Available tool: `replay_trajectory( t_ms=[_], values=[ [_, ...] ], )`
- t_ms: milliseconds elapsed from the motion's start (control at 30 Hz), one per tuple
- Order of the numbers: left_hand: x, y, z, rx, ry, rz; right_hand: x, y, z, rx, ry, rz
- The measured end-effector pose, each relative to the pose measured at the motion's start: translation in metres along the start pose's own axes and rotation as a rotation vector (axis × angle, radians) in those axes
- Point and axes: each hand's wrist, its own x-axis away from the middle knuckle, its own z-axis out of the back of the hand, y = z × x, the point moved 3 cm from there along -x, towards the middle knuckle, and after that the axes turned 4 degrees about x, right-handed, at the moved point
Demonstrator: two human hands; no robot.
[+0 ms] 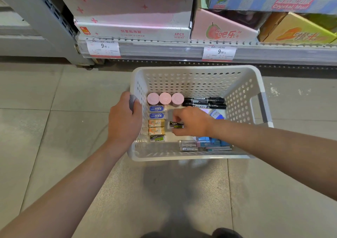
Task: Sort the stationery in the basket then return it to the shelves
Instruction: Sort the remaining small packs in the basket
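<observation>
Head view, steeply down, close.

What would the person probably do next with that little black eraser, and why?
Probably set the black eraser, pinched in the right hand, beside its lookalike ending the eraser column along the basket wall; like items are already grouped there.

Setting: retail shop, stationery/toy aisle. Evidence: metal shelf (182,52) with a clear price rail carrying printed price tags (103,48) marked 9.90; stacked display cartons (135,15) labelled 6PCS and 12PCS; tiled floor (45,128); white perforated basket (191,77) standing on it below the shelf.
</observation>
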Motion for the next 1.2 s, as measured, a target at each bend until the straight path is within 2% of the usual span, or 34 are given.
replay_trajectory(
  t_ms=[100,133,267,333,367,500,633,733,933,1200],
  values=[
    [0.0,0.0,0.001,0.009,0.002,-0.003,0.001,-0.003,-0.005,-0.652,-0.165,-0.155],
    [0.0,0.0,0.001,0.011,0.004,-0.001,0.002,-0.002,-0.009,-0.747,-0.219,-0.197],
    [0.0,-0.001,0.0,0.013,-0.003,0.007,0.0,-0.004,-0.027,-0.876,-0.31,-0.365],
    [-0.001,-0.001,0.0,0.015,-0.006,0.002,-0.003,-0.008,-0.04,-0.962,-0.415,-0.475],
    [0.0,-0.001,0.0,0.014,-0.005,-0.001,-0.004,-0.011,-0.047,-0.969,-0.466,-0.506],
    [-0.001,-0.002,-0.001,0.007,-0.001,-0.001,-0.01,-0.016,-0.057,-0.715,-0.54,-0.533],
    [-0.002,-0.003,-0.001,0.022,-0.007,-0.009,-0.013,-0.028,-0.037,-0.268,-0.543,-0.414],
    [-0.001,-0.003,-0.001,0.023,-0.01,0.0,-0.022,-0.028,-0.039,-0.121,-0.554,-0.377],
    [-0.002,-0.003,-0.001,0.033,0.0,0.0,-0.032,-0.027,-0.053,-0.21,-0.464,-0.445],
    [-0.002,-0.005,-0.001,0.05,0.006,-0.012,-0.04,-0.028,-0.065,-0.399,-0.461,-0.518]
  ],
)
